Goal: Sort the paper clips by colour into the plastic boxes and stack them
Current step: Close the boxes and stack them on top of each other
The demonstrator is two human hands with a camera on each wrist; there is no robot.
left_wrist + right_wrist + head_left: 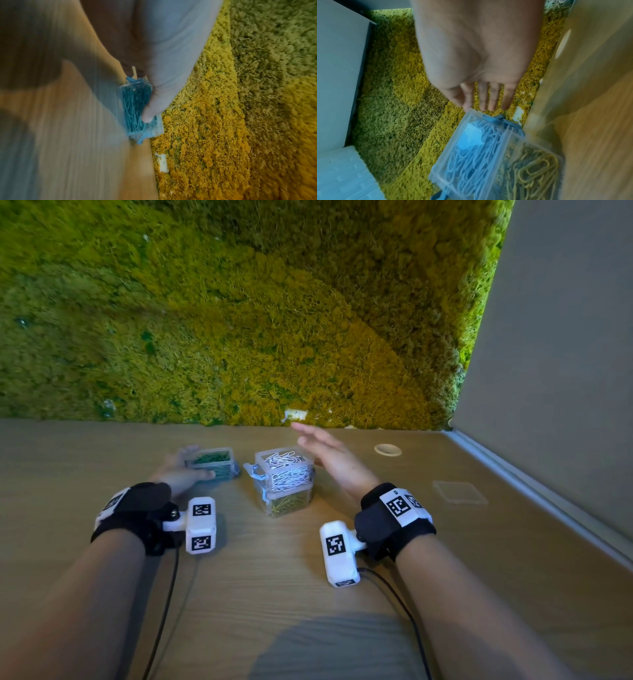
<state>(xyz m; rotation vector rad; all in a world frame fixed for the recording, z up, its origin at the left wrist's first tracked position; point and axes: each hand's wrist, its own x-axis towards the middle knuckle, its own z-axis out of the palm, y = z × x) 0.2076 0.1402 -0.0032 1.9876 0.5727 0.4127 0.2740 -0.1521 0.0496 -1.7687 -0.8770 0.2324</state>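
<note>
While I am watching through the head camera, two forearms are reaching forward over a wooden table (274, 594) that is running up against a wall of green and yellow moss (239, 302).

My left hand (181, 474) is gripping the box of green clips (212, 462), a small clear plastic box sitting on the table to the left of centre. The thumb is pressing along its near side while the fingers are wrapping round the far side; the hand is motion-blurred, so I cannot tell whether the box is lifting clear of the table yet.

Just to its right, apart from it, a stack of two boxes is standing: the box of white clips (286, 470) is resting on top of the box of yellow clips (284, 503). No lid seems to be covering the white clips.

My right hand (332, 460) is holding nothing. It is hovering just beside the right of the stack with its fingers straight and spread, the palm facing the boxes; I cannot tell whether it is touching them.

The coming move, as I judge it, is turning on this: the green box is lying left of the stack and lower than its top, so it is needing to travel up and to the right, carried by the left hand, which is the nearer one. The right hand is well placed for steadying the stack.

A flat clear lid (459, 491) is lying on the table well to the right.
</note>
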